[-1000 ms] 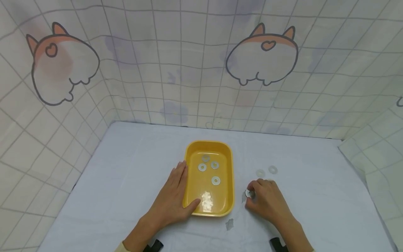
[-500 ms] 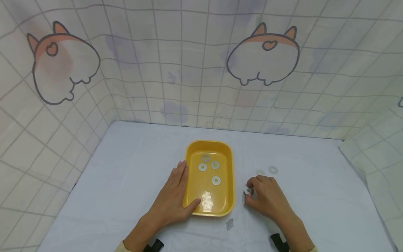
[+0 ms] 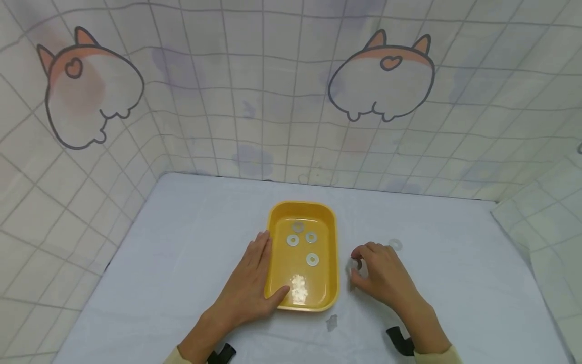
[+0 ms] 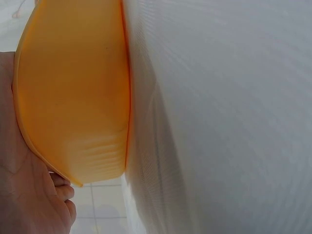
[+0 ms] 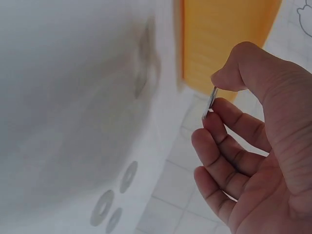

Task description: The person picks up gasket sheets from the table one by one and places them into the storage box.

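My left hand (image 3: 251,283) lies along the left side of a yellow tray (image 3: 335,283), fingers straight, with the thumb over its near left corner. In the left wrist view the palm (image 4: 24,190) touches the rim of the tray (image 4: 73,97). Several flat metal washers (image 3: 312,260) lie inside the tray. To the right of it, my right hand (image 3: 384,275) pinches a washer (image 5: 210,102) edge-on between thumb and fingertips, above the cloth. Three more washers (image 5: 102,207) lie on the cloth; in the head view, one washer (image 3: 395,244) shows beyond the right hand.
A white cloth (image 3: 195,227) covers the table. One grey patch (image 3: 332,322) sits on it near the tray's front right corner, and another grey patch (image 5: 143,61) shows in the right wrist view. A tile-patterned curtain (image 3: 282,101) stands behind and at both sides.
My right hand, pinching the washer, has moved a little away from me and slightly left. The left hand and the tray stay where they were.
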The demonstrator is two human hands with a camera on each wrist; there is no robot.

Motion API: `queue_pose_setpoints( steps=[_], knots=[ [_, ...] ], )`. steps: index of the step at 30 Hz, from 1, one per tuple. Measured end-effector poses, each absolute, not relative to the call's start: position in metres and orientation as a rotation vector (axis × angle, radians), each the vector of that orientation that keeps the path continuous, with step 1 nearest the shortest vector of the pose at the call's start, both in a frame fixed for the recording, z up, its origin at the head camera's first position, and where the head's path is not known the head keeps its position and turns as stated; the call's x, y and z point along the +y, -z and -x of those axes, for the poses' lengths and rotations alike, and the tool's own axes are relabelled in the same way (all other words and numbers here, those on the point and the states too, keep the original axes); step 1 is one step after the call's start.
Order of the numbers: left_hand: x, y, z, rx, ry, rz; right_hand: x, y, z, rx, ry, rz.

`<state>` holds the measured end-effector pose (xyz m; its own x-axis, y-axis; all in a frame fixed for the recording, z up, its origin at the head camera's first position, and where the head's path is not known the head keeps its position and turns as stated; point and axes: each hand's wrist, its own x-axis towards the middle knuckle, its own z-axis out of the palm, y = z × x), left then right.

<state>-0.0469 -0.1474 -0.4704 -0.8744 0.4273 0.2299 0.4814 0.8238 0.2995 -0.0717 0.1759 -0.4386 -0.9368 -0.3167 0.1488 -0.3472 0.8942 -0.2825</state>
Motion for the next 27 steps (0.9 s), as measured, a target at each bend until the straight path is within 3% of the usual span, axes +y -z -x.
queue_pose_setpoints(
  steps=[27],
  knots=[
    [-0.149,0.468,0.046,-2.864,0.531,0.707,0.151,0.395,0.108,-2.919,-0.56,-0.658]
  ],
)
